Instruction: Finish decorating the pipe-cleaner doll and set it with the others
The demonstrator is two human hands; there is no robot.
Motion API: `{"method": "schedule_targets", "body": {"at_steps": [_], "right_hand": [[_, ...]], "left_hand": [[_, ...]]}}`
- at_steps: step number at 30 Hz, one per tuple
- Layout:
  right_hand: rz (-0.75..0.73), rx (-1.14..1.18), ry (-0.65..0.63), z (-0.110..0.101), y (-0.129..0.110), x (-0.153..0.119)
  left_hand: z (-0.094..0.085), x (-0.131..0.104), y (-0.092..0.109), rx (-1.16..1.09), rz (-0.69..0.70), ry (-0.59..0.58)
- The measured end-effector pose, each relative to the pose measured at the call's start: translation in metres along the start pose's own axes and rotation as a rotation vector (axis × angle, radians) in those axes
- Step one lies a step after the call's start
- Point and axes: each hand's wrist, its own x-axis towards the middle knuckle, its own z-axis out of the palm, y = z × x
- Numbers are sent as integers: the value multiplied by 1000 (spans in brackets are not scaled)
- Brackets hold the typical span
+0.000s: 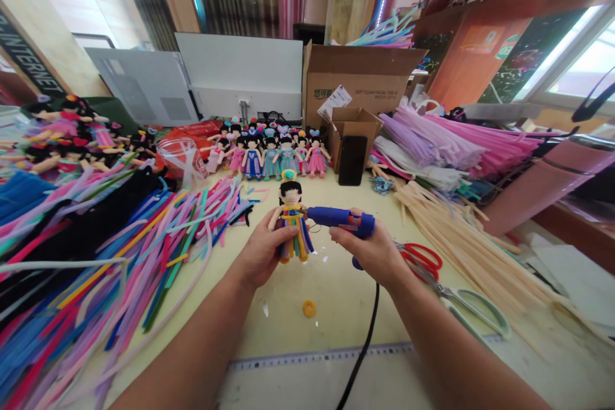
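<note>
My left hand (263,248) is closed around a small pipe-cleaner doll (294,230) with black hair, a teal and yellow top ornament and a striped skirt of blue, yellow and purple. The doll is upright, its front toward me. In my right hand (375,253) is a blue glue gun (339,220), its nozzle pointing left at the doll's chest, at or very near it. A black cord (368,339) runs from the glue gun toward the bottom of the view. On the table below lies a small yellow ring (309,309).
Colourful pipe cleaners (158,237) spread over the left side; beige ones (461,250) lie right. Red-handled scissors (423,256) and green-handled scissors (475,311) rest beside my right forearm. Finished dolls (271,154), a phone (352,160) and cardboard boxes (365,73) stand behind. A ruler (321,357) lies in front.
</note>
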Motion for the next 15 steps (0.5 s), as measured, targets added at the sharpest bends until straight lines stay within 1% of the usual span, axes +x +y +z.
{"method": "schedule_targets", "body": {"at_steps": [6,15], "right_hand": [[14,-1,-8,0,-1,-1],[22,-4,-26,4,-4,-2]], "left_hand": [[0,1,1,8,4,17],[3,-1,1,32,3,23]]}}
